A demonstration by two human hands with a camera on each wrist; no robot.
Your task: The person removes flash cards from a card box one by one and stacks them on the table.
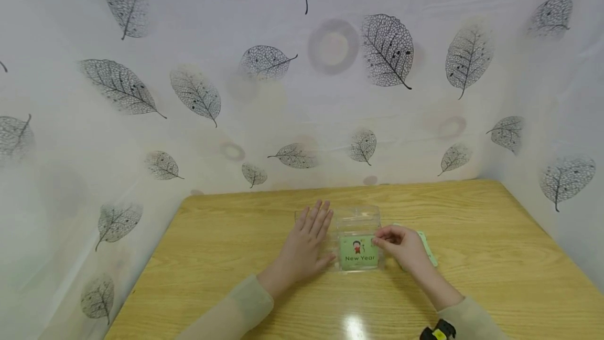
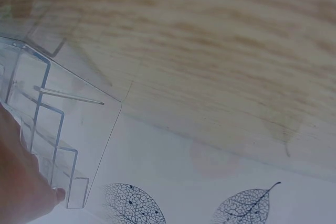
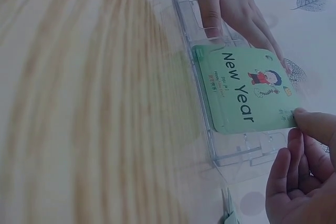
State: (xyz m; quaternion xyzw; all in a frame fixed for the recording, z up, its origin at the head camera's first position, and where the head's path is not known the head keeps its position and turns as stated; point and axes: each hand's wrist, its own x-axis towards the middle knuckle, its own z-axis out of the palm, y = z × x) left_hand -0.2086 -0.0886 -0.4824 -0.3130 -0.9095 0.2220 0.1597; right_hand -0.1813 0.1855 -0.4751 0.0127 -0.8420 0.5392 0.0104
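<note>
A green flashcard [image 1: 358, 252] printed "New Year", with a small cartoon figure, is at the front of a clear plastic card holder [image 1: 358, 213]. My right hand [image 1: 406, 250] pinches the card by its upper right corner between thumb and fingertips. In the right wrist view the card's [image 3: 231, 108] lower edge sits against the holder's front. My left hand [image 1: 304, 245] lies with its fingers straight along the holder's left side, the thumb near its front left corner. Stepped tiers of the holder [image 2: 60, 129] show beside that hand in the left wrist view.
More green cards [image 1: 428, 250] lie on the wooden table [image 1: 226, 245] right of the holder, partly hidden behind my right hand. A white curtain [image 1: 302, 109] with a leaf print hangs at the table's back and sides.
</note>
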